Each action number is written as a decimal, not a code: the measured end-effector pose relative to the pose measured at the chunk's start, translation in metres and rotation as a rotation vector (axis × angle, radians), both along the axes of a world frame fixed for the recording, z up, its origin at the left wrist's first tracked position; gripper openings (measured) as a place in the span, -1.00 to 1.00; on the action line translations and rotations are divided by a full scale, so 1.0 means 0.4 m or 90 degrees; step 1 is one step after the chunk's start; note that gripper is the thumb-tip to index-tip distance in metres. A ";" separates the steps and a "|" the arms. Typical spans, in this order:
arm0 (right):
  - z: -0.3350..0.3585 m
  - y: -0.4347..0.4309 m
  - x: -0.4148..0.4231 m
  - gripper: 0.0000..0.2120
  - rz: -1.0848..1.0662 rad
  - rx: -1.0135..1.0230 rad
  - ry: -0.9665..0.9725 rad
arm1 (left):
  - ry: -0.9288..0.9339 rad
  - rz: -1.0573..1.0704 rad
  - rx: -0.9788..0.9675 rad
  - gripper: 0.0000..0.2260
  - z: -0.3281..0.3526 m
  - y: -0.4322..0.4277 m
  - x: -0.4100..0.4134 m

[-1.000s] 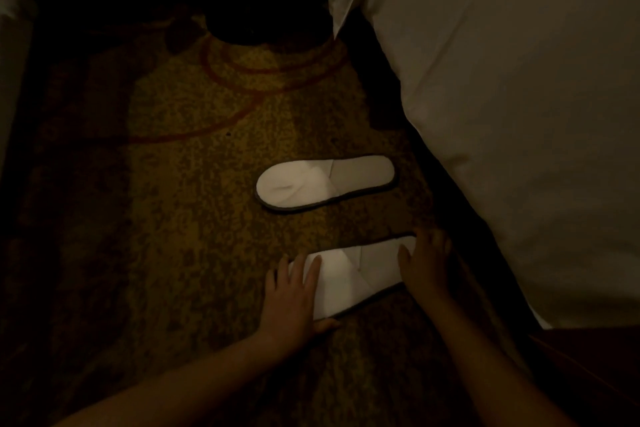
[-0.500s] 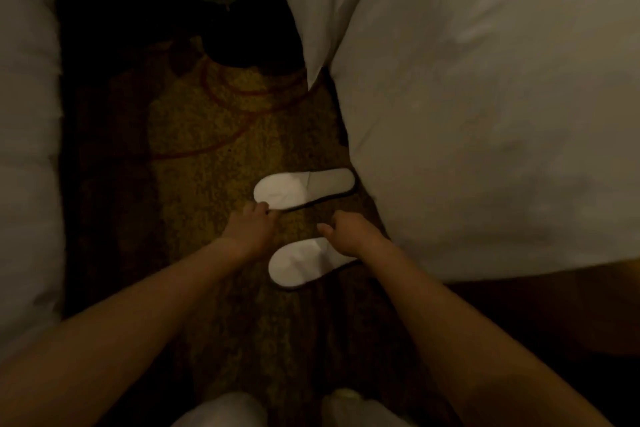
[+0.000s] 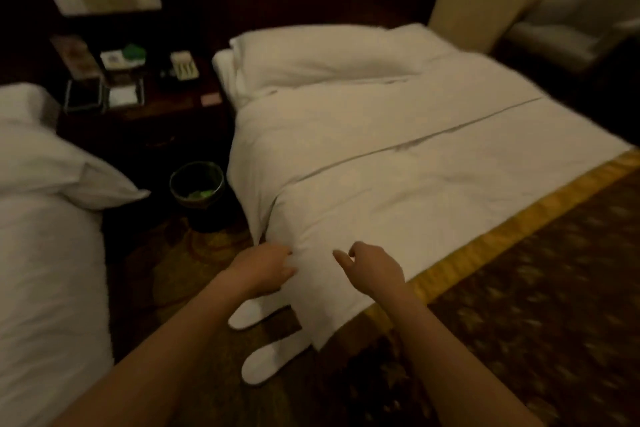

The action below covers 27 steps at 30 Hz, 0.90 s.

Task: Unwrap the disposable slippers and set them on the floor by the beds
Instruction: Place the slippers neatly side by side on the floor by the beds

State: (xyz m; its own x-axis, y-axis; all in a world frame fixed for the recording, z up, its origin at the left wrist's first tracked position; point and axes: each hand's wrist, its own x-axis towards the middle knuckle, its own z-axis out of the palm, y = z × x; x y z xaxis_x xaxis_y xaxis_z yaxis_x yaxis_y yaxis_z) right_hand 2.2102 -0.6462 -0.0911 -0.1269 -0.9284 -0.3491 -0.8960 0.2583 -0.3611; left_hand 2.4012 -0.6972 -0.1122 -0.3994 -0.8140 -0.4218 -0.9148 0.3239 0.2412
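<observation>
Two white disposable slippers lie side by side on the patterned carpet beside the right bed [image 3: 398,163]. The far slipper [image 3: 247,315] is partly hidden under my left forearm. The heel of the near slipper [image 3: 268,359] is covered by the hanging white duvet corner. My left hand [image 3: 261,267] hovers above the far slipper, fingers curled, touching the duvet's edge. Over the duvet corner my right hand [image 3: 372,269] is raised, fingers loosely apart and holding nothing. Neither hand touches a slipper.
A second bed [image 3: 45,253] runs along the left. Between the beds stand a dark bin [image 3: 197,192] with green litter and a dark nightstand [image 3: 145,114] carrying a phone and cards. A brown and gold runner [image 3: 519,253] covers the right bed's foot.
Both hands have left the slippers and risen to the duvet edge. The view has lifted from the floor to take in both beds, the bin and the nightstand.
</observation>
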 end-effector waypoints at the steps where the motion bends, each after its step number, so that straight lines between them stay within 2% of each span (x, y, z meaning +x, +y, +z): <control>1: 0.056 0.037 -0.040 -0.44 -0.027 -0.013 0.008 | 0.007 -0.011 -0.002 -0.59 0.060 0.015 -0.039; 6: 0.252 0.268 -0.232 -0.41 -0.185 -0.024 0.014 | 0.039 -0.106 -0.049 -0.54 0.268 0.126 -0.238; 14: 0.404 0.778 -0.519 -0.44 -0.445 -0.019 0.022 | 0.076 -0.338 -0.062 -0.54 0.432 0.467 -0.634; 20: 0.427 1.176 -0.761 -0.32 -0.619 -0.046 0.051 | 0.063 -0.499 -0.066 -0.44 0.471 0.799 -1.001; 27: 0.384 1.536 -1.075 -0.44 -0.693 -0.024 0.049 | 0.082 -0.575 -0.099 -0.42 0.429 1.183 -1.412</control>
